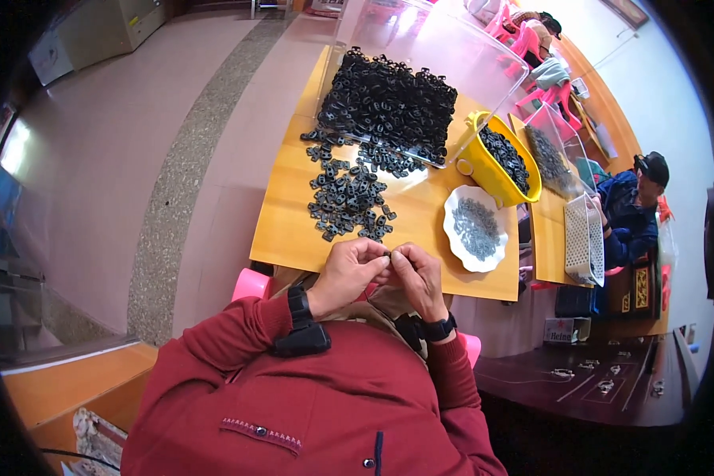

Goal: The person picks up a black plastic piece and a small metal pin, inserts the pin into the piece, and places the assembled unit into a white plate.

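Both our left hand [346, 274] and right hand [422, 279] pinch one small dark piece [388, 255] by the near edge of the yellow wooden table [285, 226], its long axis hidden, while the loose pile of black plastic parts [347, 198] lies just beyond, nearer our left hand.

Pinkish floor [95, 182] sweeping across the left here, cut by a grey speckled band [186, 143]! Beige cabinet [95, 30] parked far left, pink chairs [525, 40] bunched far right, and over right, pale wall [666, 91] meets orange wood panelling [613, 103].
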{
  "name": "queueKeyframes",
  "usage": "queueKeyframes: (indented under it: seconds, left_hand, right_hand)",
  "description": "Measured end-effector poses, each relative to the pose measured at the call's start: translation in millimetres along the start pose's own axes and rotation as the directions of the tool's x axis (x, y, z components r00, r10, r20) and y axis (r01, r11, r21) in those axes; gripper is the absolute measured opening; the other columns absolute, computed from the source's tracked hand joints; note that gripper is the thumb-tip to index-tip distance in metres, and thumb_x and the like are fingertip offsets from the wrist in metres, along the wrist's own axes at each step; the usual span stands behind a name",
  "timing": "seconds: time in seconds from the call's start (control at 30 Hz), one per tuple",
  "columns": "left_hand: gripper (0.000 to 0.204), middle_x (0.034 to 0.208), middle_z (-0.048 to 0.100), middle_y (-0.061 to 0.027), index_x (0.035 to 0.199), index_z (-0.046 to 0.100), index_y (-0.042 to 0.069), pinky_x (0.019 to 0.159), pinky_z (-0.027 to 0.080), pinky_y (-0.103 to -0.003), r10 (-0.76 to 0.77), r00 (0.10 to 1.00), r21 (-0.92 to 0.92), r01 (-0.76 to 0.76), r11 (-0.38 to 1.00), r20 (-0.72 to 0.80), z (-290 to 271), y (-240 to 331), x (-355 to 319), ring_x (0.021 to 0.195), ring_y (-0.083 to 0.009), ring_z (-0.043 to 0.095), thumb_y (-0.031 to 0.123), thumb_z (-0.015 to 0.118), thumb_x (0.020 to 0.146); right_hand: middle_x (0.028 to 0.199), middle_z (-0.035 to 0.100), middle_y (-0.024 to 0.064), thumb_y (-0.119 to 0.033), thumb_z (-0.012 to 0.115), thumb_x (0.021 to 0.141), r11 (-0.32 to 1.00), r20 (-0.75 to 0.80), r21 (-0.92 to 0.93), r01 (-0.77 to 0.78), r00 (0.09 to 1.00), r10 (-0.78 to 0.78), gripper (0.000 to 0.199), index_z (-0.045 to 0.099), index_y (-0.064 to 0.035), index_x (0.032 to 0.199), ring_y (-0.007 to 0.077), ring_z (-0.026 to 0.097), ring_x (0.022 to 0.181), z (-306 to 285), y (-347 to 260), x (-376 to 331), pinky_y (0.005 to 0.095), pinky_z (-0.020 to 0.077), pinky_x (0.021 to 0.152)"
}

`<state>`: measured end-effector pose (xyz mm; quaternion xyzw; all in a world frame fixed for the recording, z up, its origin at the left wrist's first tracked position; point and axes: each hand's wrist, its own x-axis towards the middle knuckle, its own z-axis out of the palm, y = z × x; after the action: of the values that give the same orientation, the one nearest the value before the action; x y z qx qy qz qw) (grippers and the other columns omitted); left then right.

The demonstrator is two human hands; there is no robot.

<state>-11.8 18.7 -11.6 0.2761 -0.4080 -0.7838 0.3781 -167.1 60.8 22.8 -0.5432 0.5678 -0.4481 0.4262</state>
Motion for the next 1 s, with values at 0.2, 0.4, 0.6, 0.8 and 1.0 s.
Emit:
queueKeyframes:
  seconds: [0.2, 0.4, 0.6, 0.8, 1.0]
  left_hand:
    - [0.012, 0.09, 0.066, -0.0057, 0.101, 0.06, -0.003, 0.071, 0.055, -0.025, 0.027, 0.999, 0.035, -0.027, 0.999, 0.019, 1, 4, 0, 0.079, -0.0105, 0.063, 0.005, 0.057, 0.092]
    - [0.013, 0.088, 0.065, -0.0063, 0.102, 0.059, -0.002, 0.07, 0.056, -0.025, -0.009, 1.0, -0.043, 0.009, 0.999, -0.013, 0, 12, -1, 0.076, -0.0114, 0.064, 0.006, 0.058, 0.092]
    - [0.014, 0.087, 0.064, -0.0088, 0.102, 0.054, -0.002, 0.07, 0.057, -0.027, -0.085, 0.994, -0.212, 0.069, 0.975, -0.065, -5, 15, 0, 0.075, -0.0143, 0.065, 0.006, 0.058, 0.092]
    - [0.014, 0.09, 0.064, -0.0093, 0.104, 0.051, -0.001, 0.071, 0.057, -0.027, -0.075, 0.994, -0.266, 0.052, 0.963, -0.078, -6, 14, 1, 0.077, -0.014, 0.065, 0.005, 0.057, 0.093]
    - [0.014, 0.094, 0.064, -0.0092, 0.103, 0.051, -0.002, 0.072, 0.057, -0.026, -0.08, 0.99, -0.206, 0.055, 0.977, -0.117, -7, 13, 0, 0.079, -0.0127, 0.064, 0.005, 0.057, 0.092]
  right_hand:
    - [0.076, 0.059, 0.0007, -0.01, 0.054, 0.095, 0.993, 0.038, -0.104, 0.059, 0.998, -0.055, 0.016, 0.057, 0.0027, 0.086, 0.0067, 0.058, 0.069, -8, 4, 1, 0.021, 0.0503, 0.063]
    - [0.08, 0.062, 0.0016, -0.01, 0.057, 0.094, 0.999, 0.056, 0.034, -0.024, 0.998, 0.022, 0.015, 0.061, 0.0035, 0.092, 0.0068, 0.059, 0.069, -16, 3, 9, 0.0211, 0.0495, 0.064]
    - [0.071, 0.063, 0.0024, -0.013, 0.06, 0.092, 0.985, -0.03, -0.166, 0.035, 0.999, -0.04, 0.019, 0.063, 0.0055, 0.092, 0.0086, 0.06, 0.065, -28, -11, 54, 0.0215, 0.0495, 0.06]
    - [0.081, 0.065, 0.0118, -0.009, 0.065, 0.083, 0.716, 0.057, -0.622, 0.317, 0.93, -0.362, 0.012, 0.067, 0.0004, 0.091, 0.0207, 0.066, 0.07, -25, -19, 122, 0.0279, 0.05, 0.061]
    - [0.1, 0.063, 0.0105, -0.014, 0.064, 0.083, 0.482, 0.136, -0.826, 0.291, 0.934, -0.33, 0.02, 0.067, -0.0043, 0.1, 0.0332, 0.062, 0.088, -8, -21, 167, 0.0398, 0.0499, 0.076]
